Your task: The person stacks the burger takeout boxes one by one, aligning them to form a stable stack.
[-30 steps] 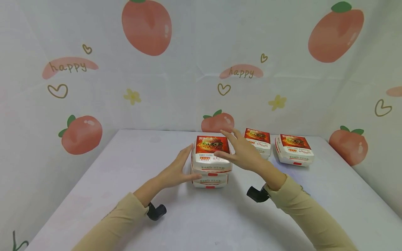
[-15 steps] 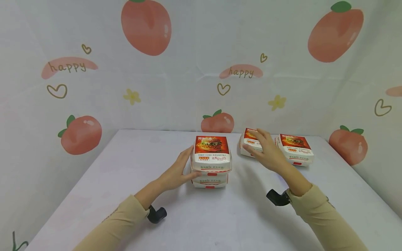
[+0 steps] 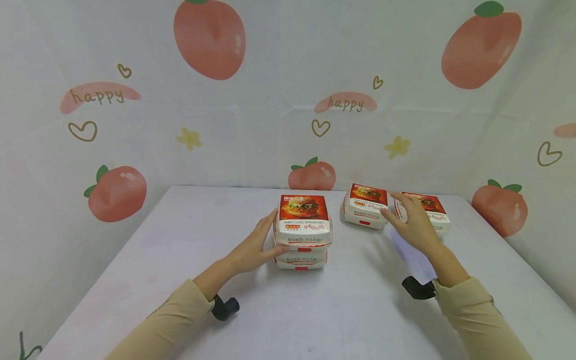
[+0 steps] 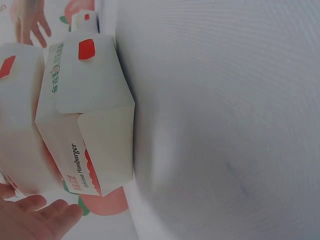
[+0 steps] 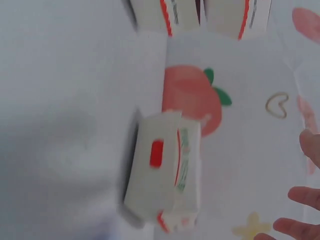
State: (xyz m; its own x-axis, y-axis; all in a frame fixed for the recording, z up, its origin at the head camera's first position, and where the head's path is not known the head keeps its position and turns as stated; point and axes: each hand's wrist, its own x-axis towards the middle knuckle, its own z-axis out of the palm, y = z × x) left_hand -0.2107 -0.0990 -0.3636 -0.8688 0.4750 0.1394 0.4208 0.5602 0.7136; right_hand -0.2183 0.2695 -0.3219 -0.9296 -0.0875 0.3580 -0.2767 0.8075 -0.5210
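The right hand (image 3: 414, 225) is spread wide, thumb apart from the fingers, and holds nothing. It hovers over the front left part of a right box (image 3: 434, 207), hiding some of it. The left hand (image 3: 249, 254) lies along the left side of a two-box stack, fingers lightly bent and well apart from the thumb. The thumb tip meets the front left corner of the upper box (image 3: 302, 225); whether the other fingertips touch its side, I cannot tell.

The upper box sits squarely on the lower box (image 3: 300, 259), which rests on the white bench (image 3: 342, 310) near the middle. Both are white hamburger cartons with a small red tab at the front; the upper one has a burger picture and Chinese lettering on its lid. Two more cartons of this kind stand at the back right: the right box, and just left of it, across a narrow gap, a left box (image 3: 366, 205). Both are turned slightly.

Beige sleeves (image 3: 157, 320) cover both arms, and a short black device (image 3: 225, 307) shows at each wrist. Behind hangs a white cloth (image 3: 252, 115) printed with red fruits, hearts, yellow flowers and the word "happy".
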